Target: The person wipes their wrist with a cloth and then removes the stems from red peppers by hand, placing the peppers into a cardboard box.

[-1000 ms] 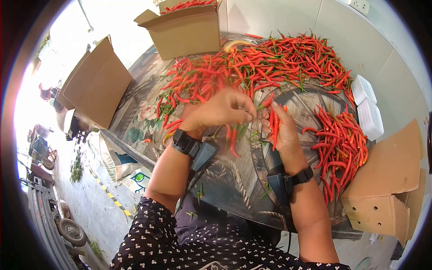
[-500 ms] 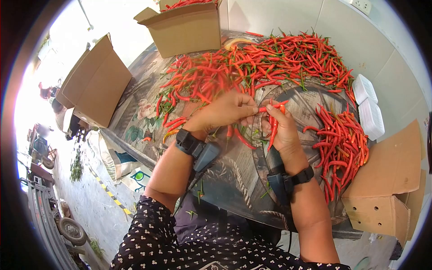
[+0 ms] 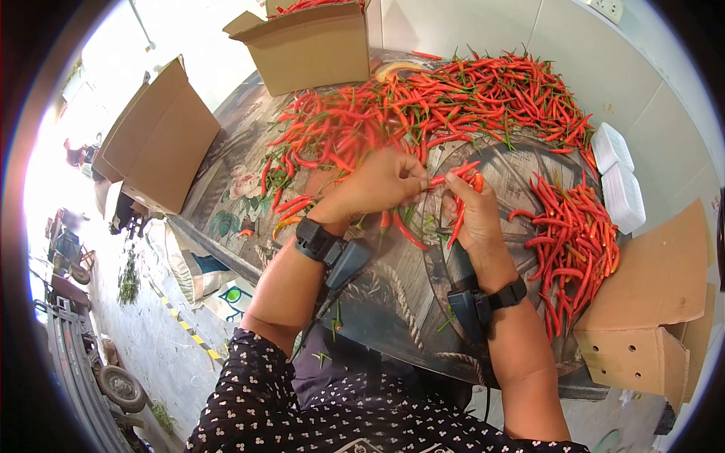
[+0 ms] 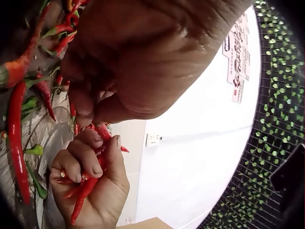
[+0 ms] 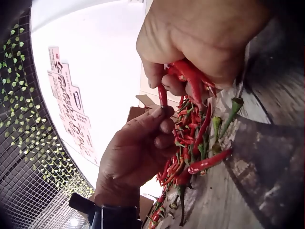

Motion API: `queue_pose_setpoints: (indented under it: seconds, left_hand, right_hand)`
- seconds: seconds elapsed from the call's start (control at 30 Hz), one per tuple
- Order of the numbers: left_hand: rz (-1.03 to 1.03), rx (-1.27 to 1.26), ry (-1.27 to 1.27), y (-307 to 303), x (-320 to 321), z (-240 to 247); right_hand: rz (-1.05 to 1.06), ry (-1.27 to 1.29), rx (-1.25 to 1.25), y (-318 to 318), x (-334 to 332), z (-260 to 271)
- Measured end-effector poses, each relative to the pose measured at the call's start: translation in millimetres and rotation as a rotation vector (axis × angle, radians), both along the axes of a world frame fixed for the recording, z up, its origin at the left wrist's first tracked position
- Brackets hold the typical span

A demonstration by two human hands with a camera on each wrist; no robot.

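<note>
Both hands meet over the table's middle at one red chili pepper [image 5: 163, 96]. My left hand [image 3: 381, 180] pinches one end of it between thumb and fingertips. The thumb and finger of my right hand [image 3: 479, 215] grip its other part, and the tip sticks out to the right in the head view. Curled into the right palm are several more red chilies [image 4: 85, 193], some pointing downward. Below the left hand, a loose chili [image 3: 408, 232] and green stems [image 5: 232, 117] lie on the table. The left fingers hide the chili's stem end in the head view.
A large heap of stemmed chilies [image 3: 498, 98] spreads across the table's back. A smaller chili pile [image 3: 570, 249] lies to the right, near white trays [image 3: 623, 200]. Cardboard boxes stand at the back [image 3: 313, 57], left [image 3: 170, 140] and right [image 3: 642, 302].
A chili with a green stem, earlier tilted between the hands, now lies crosswise, gripped by both, its tip rightward. Over the last half second its tip has risen slightly; the hands have barely moved.
</note>
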State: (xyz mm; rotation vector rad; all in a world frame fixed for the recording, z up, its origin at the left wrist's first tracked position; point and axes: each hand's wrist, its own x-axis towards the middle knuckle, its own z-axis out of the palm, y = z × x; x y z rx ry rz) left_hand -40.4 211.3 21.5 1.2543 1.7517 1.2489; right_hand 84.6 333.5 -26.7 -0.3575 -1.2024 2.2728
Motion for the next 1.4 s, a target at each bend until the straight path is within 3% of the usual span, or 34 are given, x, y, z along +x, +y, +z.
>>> queue_pose_setpoints:
  seconds: [0.27, 0.47, 0.57, 0.63, 0.73, 0.97, 1.03, 1.07, 1.13, 1.4]
  left_hand:
    - [0.083, 0.022, 0.142, -1, -1, 0]
    - [0.154, -0.016, 0.345, 2, -3, -5]
    - [0.191, 0.044, 0.356, 2, -4, -6]
    - [0.141, 0.035, 0.010, 1, -6, -4]
    - [0.150, 0.036, -0.071, -1, -12, 0]
    - [-0.122, -0.137, -0.024, -16, -18, 4]
    - [-0.309, 0.109, 0.560, -14, -20, -1]
    - [-0.309, 0.109, 0.560, -16, -16, 3]
    - [-0.256, -0.132, 0.696, -21, -6, 14]
    - [-0.274, -0.116, 0.783, -22, -7, 7]
  right_hand:
    - [-0.059, 0.041, 0.138, -6, -1, 2]
    - [-0.143, -0.126, 0.489, -19, 0, 11]
    - [-0.175, -0.100, 0.372, -17, 0, 12]
    - [-0.029, 0.047, 0.030, -11, 3, 12]
    - [0.009, 0.062, -0.051, -3, 3, 7]
    - [0.096, 0.148, -0.253, 7, 3, -2]
    - [0.085, 0.134, -0.327, 8, 2, -1]
    - [0.085, 0.134, -0.328, 9, 2, -2]
    - [0.083, 0.141, -0.367, 11, 2, -4]
    - [0.065, 0.140, -0.373, 14, 3, -7]
